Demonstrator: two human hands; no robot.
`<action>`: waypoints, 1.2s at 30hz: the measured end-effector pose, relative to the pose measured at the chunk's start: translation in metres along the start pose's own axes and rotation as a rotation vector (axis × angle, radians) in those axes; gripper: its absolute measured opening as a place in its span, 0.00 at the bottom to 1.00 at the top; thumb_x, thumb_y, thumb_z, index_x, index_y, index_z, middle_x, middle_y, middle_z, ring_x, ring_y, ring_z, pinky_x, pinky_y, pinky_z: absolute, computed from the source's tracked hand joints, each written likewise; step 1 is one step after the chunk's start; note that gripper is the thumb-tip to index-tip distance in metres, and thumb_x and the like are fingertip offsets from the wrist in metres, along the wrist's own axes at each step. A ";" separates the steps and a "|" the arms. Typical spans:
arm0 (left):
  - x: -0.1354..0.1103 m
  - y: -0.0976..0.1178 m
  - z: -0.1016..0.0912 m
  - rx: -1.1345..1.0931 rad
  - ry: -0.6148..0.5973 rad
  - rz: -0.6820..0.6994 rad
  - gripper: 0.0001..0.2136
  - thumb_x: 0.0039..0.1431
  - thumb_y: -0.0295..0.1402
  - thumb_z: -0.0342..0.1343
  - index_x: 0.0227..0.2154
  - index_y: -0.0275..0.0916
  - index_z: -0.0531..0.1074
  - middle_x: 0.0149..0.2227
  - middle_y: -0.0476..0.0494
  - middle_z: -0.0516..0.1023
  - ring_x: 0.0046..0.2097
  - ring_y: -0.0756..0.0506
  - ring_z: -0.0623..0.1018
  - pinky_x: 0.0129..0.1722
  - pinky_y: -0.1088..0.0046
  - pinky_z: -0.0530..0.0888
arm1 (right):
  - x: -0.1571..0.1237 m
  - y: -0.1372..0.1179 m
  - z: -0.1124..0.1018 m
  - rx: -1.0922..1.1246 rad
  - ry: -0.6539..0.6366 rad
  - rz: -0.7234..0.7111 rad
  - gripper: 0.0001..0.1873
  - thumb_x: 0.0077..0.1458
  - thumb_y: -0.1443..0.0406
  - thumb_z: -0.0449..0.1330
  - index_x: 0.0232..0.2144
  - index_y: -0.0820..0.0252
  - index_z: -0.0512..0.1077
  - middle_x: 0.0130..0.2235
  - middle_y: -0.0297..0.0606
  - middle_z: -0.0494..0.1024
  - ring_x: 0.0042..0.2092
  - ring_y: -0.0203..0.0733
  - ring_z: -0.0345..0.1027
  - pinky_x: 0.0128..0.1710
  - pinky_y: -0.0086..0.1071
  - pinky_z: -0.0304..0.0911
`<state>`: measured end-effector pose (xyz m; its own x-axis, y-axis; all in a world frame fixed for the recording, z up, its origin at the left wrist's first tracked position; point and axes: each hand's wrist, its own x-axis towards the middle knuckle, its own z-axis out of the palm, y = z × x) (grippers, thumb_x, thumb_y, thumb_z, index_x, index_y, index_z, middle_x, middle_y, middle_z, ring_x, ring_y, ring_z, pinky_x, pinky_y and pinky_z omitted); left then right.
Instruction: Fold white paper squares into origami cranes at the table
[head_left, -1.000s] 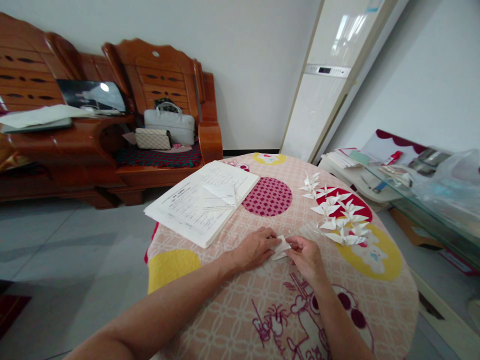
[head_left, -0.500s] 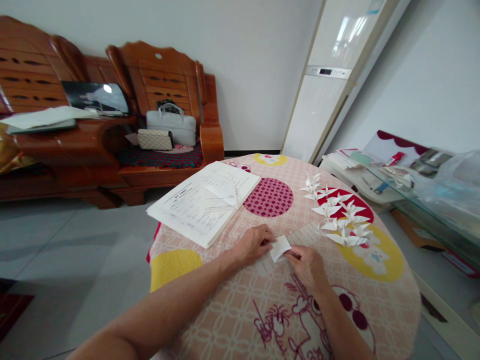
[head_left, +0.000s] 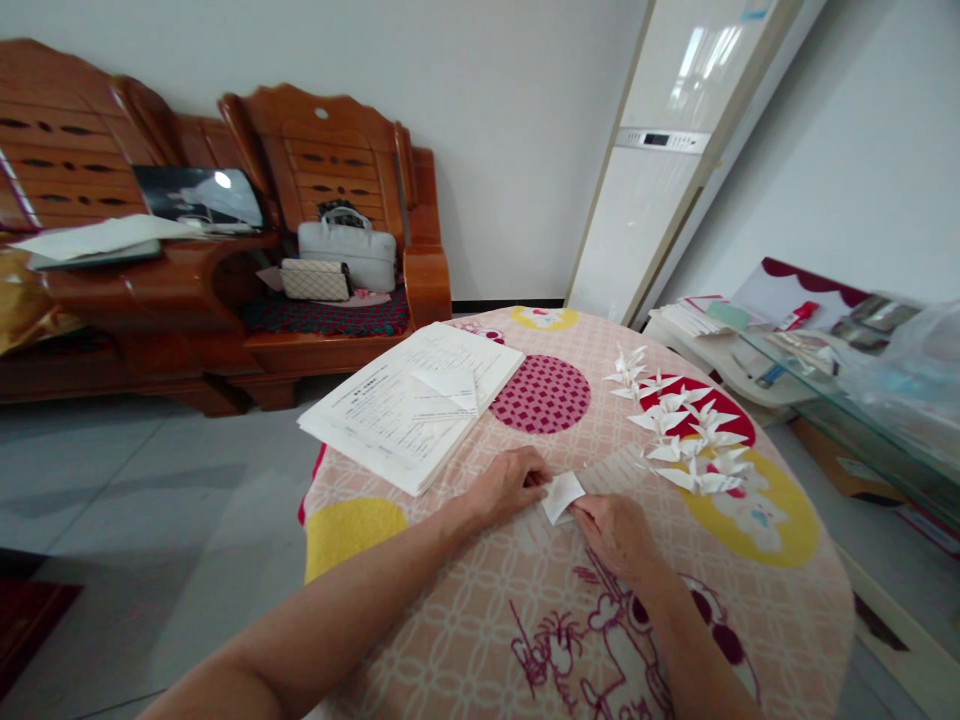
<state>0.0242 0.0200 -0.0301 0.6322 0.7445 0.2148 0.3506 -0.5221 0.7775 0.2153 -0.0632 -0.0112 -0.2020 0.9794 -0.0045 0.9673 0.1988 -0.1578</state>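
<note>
A small folded piece of white paper [head_left: 562, 496] lies between my hands, low over the table. My left hand [head_left: 511, 482] pinches its left edge with the fingers closed. At its right corner my right hand [head_left: 611, 527] grips it, thumb and forefinger together. Beneath is a pale strip with faint lines on the tablecloth [head_left: 465, 600]. Several white paper cranes [head_left: 690, 425] stand in a group beyond my right hand. A stack of printed sheets [head_left: 375, 400] lies beyond my left hand, with a folded paper [head_left: 450, 388] on top.
Wooden armchairs [head_left: 322, 150] stand at the back left, one holding a grey bag [head_left: 352, 255] and a small quilted purse [head_left: 315, 280]. A tall white air conditioner [head_left: 637, 190] fills the corner. On the right, a glass-topped stand [head_left: 840, 420] carries papers and a plastic bag [head_left: 900, 350].
The view has shifted slightly, so everything sits a little further right in the picture. Both hands keep their hold on the folded paper, with hardly any visible movement.
</note>
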 end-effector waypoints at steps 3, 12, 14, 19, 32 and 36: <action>0.000 0.001 -0.002 0.030 -0.020 0.008 0.10 0.50 0.25 0.56 0.36 0.36 0.77 0.37 0.44 0.75 0.36 0.49 0.74 0.37 0.75 0.71 | 0.001 0.003 0.001 -0.048 -0.020 -0.045 0.19 0.63 0.65 0.47 0.29 0.60 0.77 0.27 0.43 0.80 0.29 0.41 0.72 0.27 0.32 0.48; 0.001 0.011 -0.006 0.178 -0.103 0.073 0.11 0.56 0.26 0.54 0.41 0.39 0.77 0.39 0.43 0.75 0.40 0.47 0.74 0.42 0.73 0.70 | 0.000 0.000 0.000 -0.043 0.015 -0.071 0.18 0.65 0.64 0.45 0.36 0.57 0.75 0.27 0.39 0.80 0.28 0.40 0.72 0.27 0.31 0.48; 0.005 0.011 -0.005 0.174 -0.083 0.024 0.14 0.53 0.25 0.54 0.42 0.38 0.76 0.38 0.44 0.75 0.38 0.48 0.74 0.39 0.74 0.70 | -0.001 -0.001 0.000 -0.053 0.008 -0.071 0.18 0.65 0.64 0.45 0.36 0.57 0.75 0.28 0.39 0.80 0.29 0.40 0.73 0.28 0.31 0.49; 0.016 0.009 -0.006 0.191 -0.151 0.027 0.18 0.50 0.24 0.55 0.45 0.38 0.75 0.37 0.45 0.76 0.36 0.48 0.73 0.37 0.75 0.69 | -0.001 -0.003 -0.002 -0.099 -0.011 -0.052 0.17 0.63 0.65 0.47 0.33 0.58 0.76 0.29 0.41 0.81 0.31 0.42 0.74 0.28 0.32 0.49; 0.021 0.007 -0.007 0.175 -0.178 0.033 0.15 0.48 0.23 0.54 0.40 0.36 0.75 0.34 0.46 0.75 0.34 0.49 0.72 0.35 0.76 0.68 | 0.002 -0.003 -0.001 -0.108 -0.021 -0.021 0.18 0.64 0.64 0.47 0.34 0.59 0.77 0.29 0.42 0.81 0.31 0.43 0.75 0.28 0.32 0.50; 0.021 0.006 -0.008 0.150 -0.174 0.033 0.14 0.47 0.23 0.54 0.39 0.36 0.76 0.34 0.46 0.75 0.33 0.49 0.72 0.33 0.77 0.67 | 0.001 -0.003 -0.001 -0.103 -0.020 -0.009 0.17 0.63 0.64 0.48 0.34 0.59 0.78 0.30 0.42 0.82 0.32 0.44 0.75 0.28 0.32 0.51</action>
<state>0.0343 0.0356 -0.0161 0.7499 0.6499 0.1235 0.4184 -0.6106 0.6724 0.2124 -0.0623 -0.0099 -0.2131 0.9767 -0.0232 0.9758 0.2116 -0.0557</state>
